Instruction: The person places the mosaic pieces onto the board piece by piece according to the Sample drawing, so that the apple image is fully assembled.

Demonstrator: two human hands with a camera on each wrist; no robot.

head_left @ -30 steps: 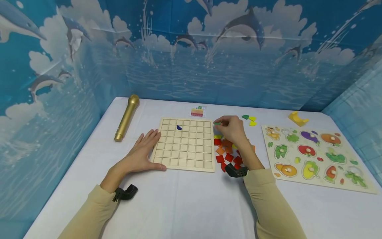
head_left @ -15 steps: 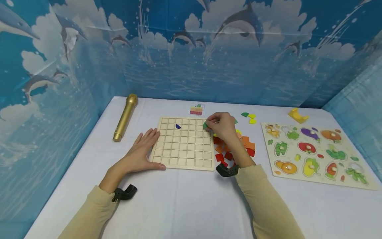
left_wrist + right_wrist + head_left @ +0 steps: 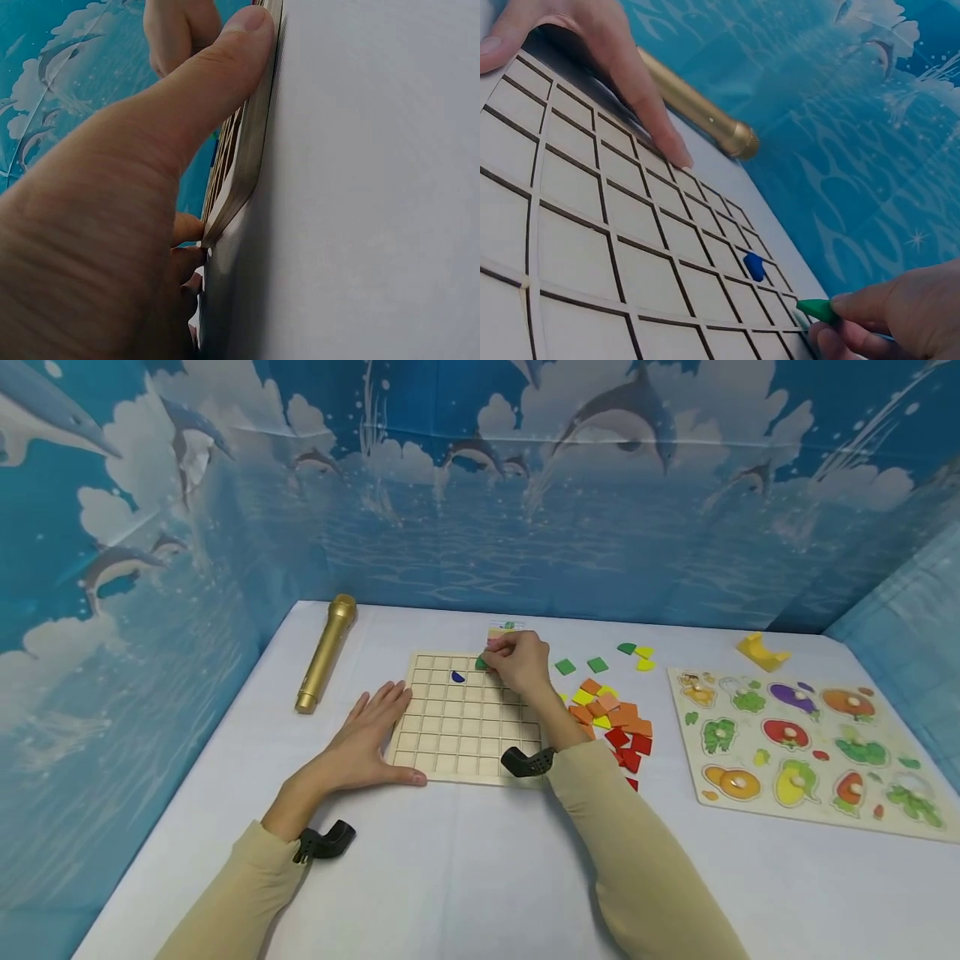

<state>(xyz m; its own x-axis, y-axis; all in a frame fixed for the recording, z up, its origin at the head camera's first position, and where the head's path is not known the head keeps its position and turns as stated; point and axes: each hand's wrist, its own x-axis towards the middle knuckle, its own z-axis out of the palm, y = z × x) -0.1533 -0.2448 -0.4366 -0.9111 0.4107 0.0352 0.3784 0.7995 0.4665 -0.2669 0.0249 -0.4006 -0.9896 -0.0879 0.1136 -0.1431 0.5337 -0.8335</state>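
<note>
A light wooden grid board (image 3: 465,771) lies on the white table. My left hand (image 3: 367,739) rests along its left side with fingers spread, its thumb at the front edge; in the left wrist view the thumb (image 3: 217,75) lies over that edge. My right hand (image 3: 520,664) reaches over the board's back edge and pinches a small green tile with a curved side (image 3: 481,663). The right wrist view shows this green tile (image 3: 817,309) close over a cell in the back row. Near it, a dark blue half-round tile (image 3: 458,677) sits in a cell.
Several red, orange and yellow tiles (image 3: 623,716) are heaped right of the board, with green squares (image 3: 597,665) behind. A picture card (image 3: 502,627) lies partly behind my right hand. Also present are a gold microphone (image 3: 326,653), vegetable puzzle (image 3: 827,772) and yellow block (image 3: 763,653).
My right hand has carried the green tile leftward, from beside the board's right edge to over its back row, uncovering the tile heap. My left hand has stayed on the board.
</note>
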